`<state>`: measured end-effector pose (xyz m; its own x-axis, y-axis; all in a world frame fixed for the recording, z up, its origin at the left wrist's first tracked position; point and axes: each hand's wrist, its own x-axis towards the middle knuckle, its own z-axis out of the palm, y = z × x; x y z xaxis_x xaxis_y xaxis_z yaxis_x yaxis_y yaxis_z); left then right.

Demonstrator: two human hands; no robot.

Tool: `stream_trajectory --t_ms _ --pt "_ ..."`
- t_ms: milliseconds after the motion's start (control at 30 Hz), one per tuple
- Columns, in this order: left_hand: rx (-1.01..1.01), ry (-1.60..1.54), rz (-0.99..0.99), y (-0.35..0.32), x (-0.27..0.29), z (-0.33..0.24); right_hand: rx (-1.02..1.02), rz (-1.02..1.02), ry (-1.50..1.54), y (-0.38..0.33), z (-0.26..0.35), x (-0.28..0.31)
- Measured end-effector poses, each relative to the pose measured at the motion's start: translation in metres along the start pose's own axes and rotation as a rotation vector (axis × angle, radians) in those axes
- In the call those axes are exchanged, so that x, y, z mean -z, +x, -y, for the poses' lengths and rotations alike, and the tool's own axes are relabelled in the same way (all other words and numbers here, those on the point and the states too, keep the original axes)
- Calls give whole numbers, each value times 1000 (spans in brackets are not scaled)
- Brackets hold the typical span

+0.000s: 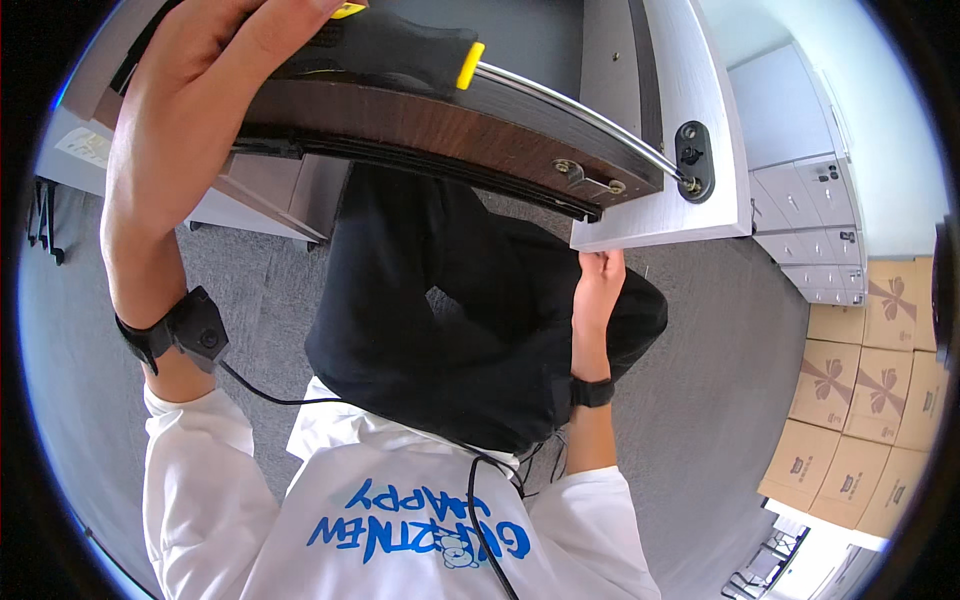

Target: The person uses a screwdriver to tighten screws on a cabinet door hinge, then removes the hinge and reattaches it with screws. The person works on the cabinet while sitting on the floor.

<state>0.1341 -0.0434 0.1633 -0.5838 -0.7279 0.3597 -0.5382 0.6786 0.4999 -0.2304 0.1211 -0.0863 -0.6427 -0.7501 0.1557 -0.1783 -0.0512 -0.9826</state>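
Observation:
My left hand [215, 60] is closed on the end of a screwdriver [400, 55] with a black and yellow handle; part of its grip lies beyond the picture's upper edge. The long steel shaft runs right, its tip at a screw on an oval black fitting [691, 150]. That fitting sits on the inner face of a pale drawer front [722, 190]. From below, my right hand [600, 280] grips the front's lower edge, its fingertips partly hidden. A brown drawer side [480, 125] with a black slide rail [440, 178] lies under the screwdriver.
My legs [430, 280] are bent below the drawer. A black cable [280, 400] runs from my left wrist strap across my shirt. Light cabinets [800, 200] and stacked cardboard boxes [860, 400] stand at the right. Grey carpet [250, 300] covers the floor.

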Motion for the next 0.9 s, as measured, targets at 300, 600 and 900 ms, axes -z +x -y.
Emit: stream_trajectory --t_ms 300,600,900 --pt "-245 70 -42 -8 6 12 614 512 -139 -37 160 28" --pt "-241 -109 -20 -14 16 46 1209 156 -335 28 234 -3" --pt "-45 -87 -116 2 5 15 1038 248 -331 31 242 -14"
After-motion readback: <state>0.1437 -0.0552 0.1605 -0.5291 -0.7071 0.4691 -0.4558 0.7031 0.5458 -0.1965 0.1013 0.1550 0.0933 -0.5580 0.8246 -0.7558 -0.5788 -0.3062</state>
